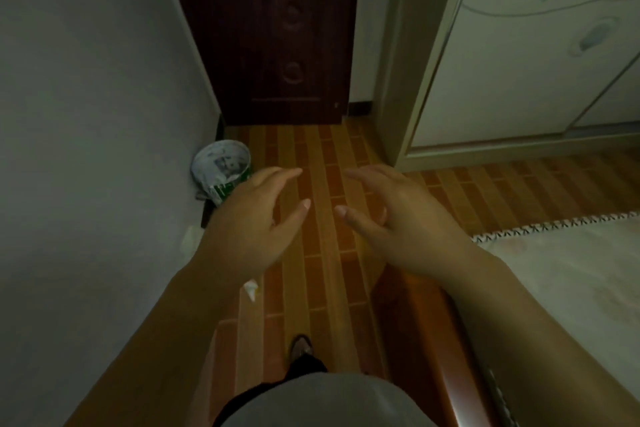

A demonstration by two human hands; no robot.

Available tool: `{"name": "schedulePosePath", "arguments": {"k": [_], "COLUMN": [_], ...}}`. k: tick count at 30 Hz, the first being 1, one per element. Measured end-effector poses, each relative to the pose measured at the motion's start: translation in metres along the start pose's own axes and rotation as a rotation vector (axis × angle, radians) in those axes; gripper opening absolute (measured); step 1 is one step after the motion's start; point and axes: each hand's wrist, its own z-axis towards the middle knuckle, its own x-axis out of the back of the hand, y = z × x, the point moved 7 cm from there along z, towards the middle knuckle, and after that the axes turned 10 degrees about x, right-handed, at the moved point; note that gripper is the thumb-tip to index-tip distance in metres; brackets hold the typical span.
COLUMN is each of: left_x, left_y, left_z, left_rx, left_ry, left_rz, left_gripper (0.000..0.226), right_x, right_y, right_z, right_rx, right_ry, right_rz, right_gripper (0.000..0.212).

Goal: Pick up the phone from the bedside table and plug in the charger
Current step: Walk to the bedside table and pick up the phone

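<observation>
Left hand (249, 218) and right hand (398, 215) empty, fingers apart; phone seemingly out of view — locate bedside surface first.

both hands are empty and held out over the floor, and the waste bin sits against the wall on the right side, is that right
Not quite. The head view shows the waste bin against the wall on the person's left side, near the dark door, not the right. The rest holds: the left hand and the right hand are both empty, fingers spread, held out over the floor.
</observation>
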Motion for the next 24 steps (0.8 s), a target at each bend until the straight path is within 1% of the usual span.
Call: {"name": "schedulePosePath", "arguments": {"k": [4,10,16,20,24], "left_x": [-0.001,-0.057,-0.127,-0.167,-0.214], "left_y": [-0.003,0.033,0.101,0.163,0.22], "left_z": [0.114,0.258,0.404,0.492,0.551], "left_rx": [-0.069,-0.201,-0.321,-0.411,-0.492], "left_ry": [-0.058,-0.249,-0.372,-0.387,-0.476], "left_rz": [0.027,0.007,-0.003,0.03,0.017], "left_gripper": [0.051,0.046,0.047,0.046,0.045], "right_x": [0.011,0.044,0.096,0.138,0.179], "right_y": [0.054,0.156,0.282,0.361,0.427], "right_z": [0.071,0.133,0.183,0.209,0.213], "right_rx": [-0.089,-0.275,-0.392,-0.475,-0.585], "right_ry": [0.057,0.149,0.266,0.291,0.315], "right_rz": [0.028,0.013,-0.027,-0.036,-0.054], "right_gripper": [0.053,0.054,0.048,0.053,0.055]}}
